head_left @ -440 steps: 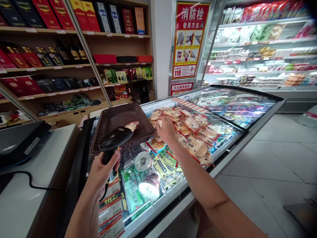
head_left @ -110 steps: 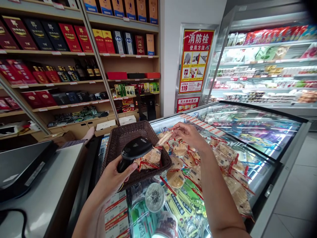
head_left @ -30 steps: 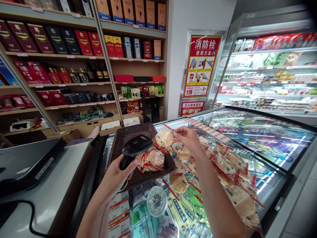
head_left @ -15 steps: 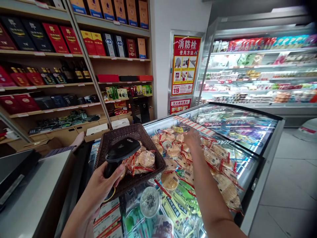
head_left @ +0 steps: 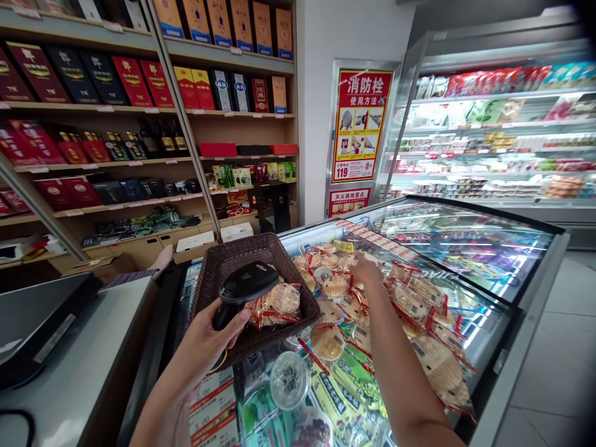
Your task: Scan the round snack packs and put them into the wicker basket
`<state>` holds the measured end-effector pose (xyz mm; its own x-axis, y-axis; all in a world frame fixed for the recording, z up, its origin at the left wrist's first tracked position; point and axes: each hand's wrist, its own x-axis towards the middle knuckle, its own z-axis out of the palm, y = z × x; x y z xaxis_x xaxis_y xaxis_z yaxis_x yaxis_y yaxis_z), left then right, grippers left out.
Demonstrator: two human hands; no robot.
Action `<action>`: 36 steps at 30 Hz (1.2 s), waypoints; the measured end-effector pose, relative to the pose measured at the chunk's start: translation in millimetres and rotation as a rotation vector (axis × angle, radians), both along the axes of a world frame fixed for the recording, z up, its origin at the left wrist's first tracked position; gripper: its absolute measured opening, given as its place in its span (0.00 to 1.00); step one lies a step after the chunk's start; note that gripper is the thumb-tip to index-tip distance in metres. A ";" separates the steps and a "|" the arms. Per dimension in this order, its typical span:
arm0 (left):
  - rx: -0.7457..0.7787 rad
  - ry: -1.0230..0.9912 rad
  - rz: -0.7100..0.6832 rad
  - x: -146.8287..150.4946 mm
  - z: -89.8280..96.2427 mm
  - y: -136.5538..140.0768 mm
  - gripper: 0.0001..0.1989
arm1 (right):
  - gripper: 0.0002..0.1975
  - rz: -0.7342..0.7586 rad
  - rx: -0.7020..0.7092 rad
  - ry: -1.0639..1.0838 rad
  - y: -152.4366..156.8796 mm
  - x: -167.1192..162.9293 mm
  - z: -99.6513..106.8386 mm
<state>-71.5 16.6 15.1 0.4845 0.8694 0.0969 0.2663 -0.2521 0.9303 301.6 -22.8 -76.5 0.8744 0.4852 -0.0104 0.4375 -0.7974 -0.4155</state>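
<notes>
My left hand [head_left: 212,335] is wrapped round the handle of a black barcode scanner [head_left: 249,282]. The scanner's head hangs over a brown woven basket [head_left: 223,251], where several clear packets of tan biscuits [head_left: 284,299] with red edges lie. Over on the right, my right hand [head_left: 367,268] reaches down among more loose biscuit packets [head_left: 335,287] spread on the glass-topped freezer. Its fingers point away and are hidden behind the hand, so whether they grip a packet cannot be seen.
The freezer [head_left: 526,323] shows tubs and ice-cream packs through its glass. A white counter [head_left: 102,341] with a dark device is at left. Shelves of boxed bottles [head_left: 100,74] stand behind, beside a red fire-hydrant sign [head_left: 361,124] and a lit chiller [head_left: 493,136].
The view has shifted slightly left, so everything sits further right. My right hand has sunk a little lower among the packets. My left hand still holds the scanner over the basket.
</notes>
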 end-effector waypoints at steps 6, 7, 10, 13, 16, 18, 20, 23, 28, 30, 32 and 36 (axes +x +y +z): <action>-0.036 -0.009 -0.001 1.2 3.2 -3.7 0.24 | 0.16 -0.003 0.072 -0.020 0.7 -1.7 -4.0; -0.043 -0.012 0.000 1.5 4.2 -4.6 0.24 | 0.15 -0.014 0.126 -0.044 0.7 -2.3 -1.1; -0.046 -0.010 -0.001 1.6 6.6 -5.9 0.23 | 0.14 -0.036 0.395 -0.160 0.5 -4.1 15.0; -0.039 0.001 -0.004 0.8 7.2 -5.5 0.23 | 0.14 0.026 0.661 -0.213 -0.5 -9.7 36.9; -0.037 0.017 -0.011 0.0 6.9 -5.0 0.23 | 0.15 0.244 0.960 0.018 -1.7 -25.4 54.8; -0.034 0.034 -0.022 0.0 6.6 -5.0 0.24 | 0.19 0.392 1.079 0.231 -1.9 -40.9 62.6; -0.035 0.049 -0.035 0.1 5.9 -4.5 0.24 | 0.21 0.475 1.092 0.347 -1.5 -56.9 68.1; -0.046 0.069 -0.068 -0.5 2.6 -0.2 0.25 | 0.22 0.526 1.050 0.391 0.0 -74.8 73.2; -0.033 0.121 -0.213 -4.5 -6.3 13.5 0.23 | 0.21 0.585 1.005 0.435 3.7 -82.6 73.5; -0.023 0.119 -0.227 -5.5 -7.6 15.8 0.22 | 0.19 0.596 1.005 0.419 6.8 -81.4 70.2; -0.022 0.115 -0.199 -5.6 -6.7 14.3 0.23 | 0.18 0.600 1.009 0.403 11.4 -80.5 65.6; -0.030 0.091 -0.112 -3.3 -0.6 3.6 0.24 | 0.17 0.623 0.993 0.400 21.1 -87.0 56.9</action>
